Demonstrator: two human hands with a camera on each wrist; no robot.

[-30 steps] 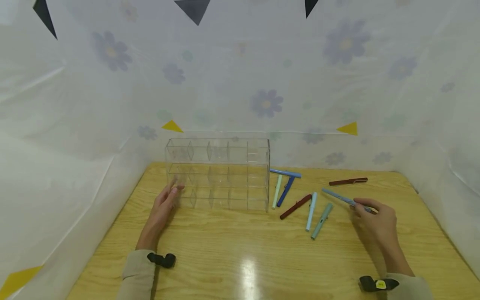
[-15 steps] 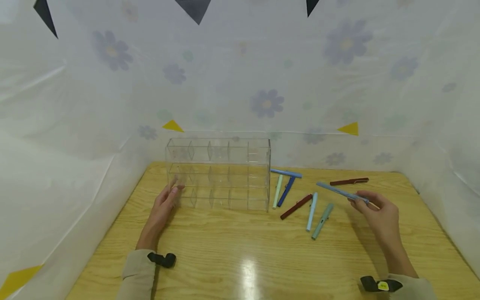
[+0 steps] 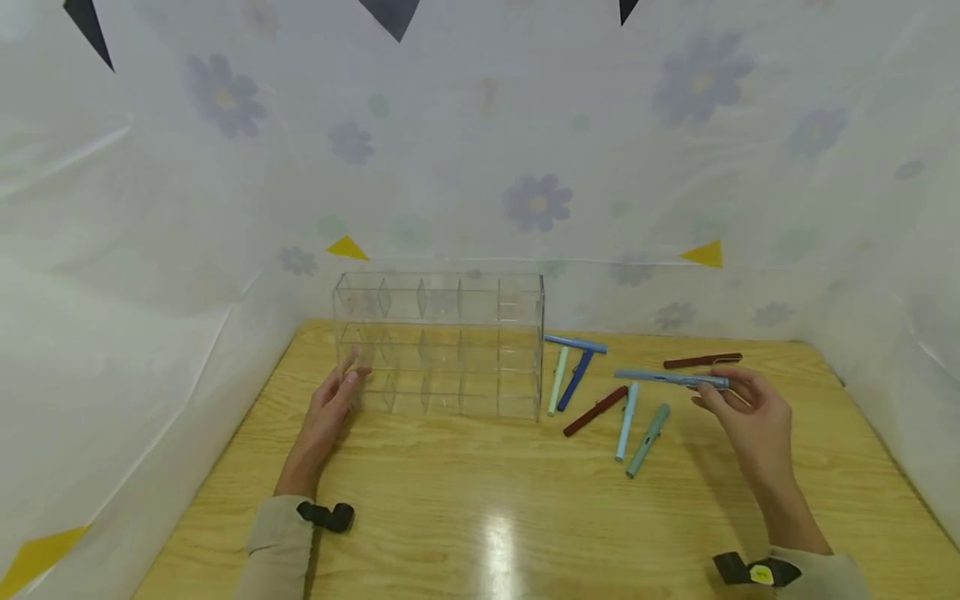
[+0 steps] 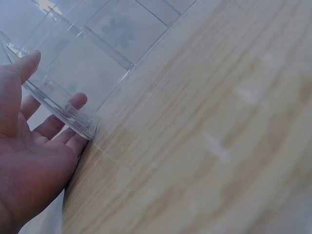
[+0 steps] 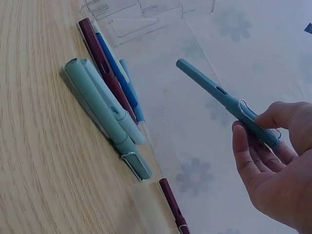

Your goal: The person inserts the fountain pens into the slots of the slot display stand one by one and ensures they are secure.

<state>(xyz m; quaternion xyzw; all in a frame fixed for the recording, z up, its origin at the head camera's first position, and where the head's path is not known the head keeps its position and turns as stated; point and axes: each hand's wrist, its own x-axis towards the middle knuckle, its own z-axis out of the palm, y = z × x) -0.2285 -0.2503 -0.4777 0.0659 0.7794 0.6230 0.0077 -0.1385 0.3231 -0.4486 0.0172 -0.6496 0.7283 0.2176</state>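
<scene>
A clear acrylic compartment rack stands upright at the back middle of the table. My left hand grips its lower left side, with the thumb in front and fingers behind the see-through wall. Over at the right, my right hand pinches a greyish-blue fountain pen near its clip end. That pen is held above the table, nearly level, its far end pointing left toward the rack. In the right wrist view the pen's metal clip lies by my thumb.
Between rack and right hand lie several pens: blue, pale green, dark blue, dark red, light blue and grey-green. Another dark red pen lies behind the right hand. A flowered sheet hangs behind the table.
My right hand has raised the greyish-blue pen and turned it from slanted to nearly level, its far end moving left. The left hand stays on the rack.
</scene>
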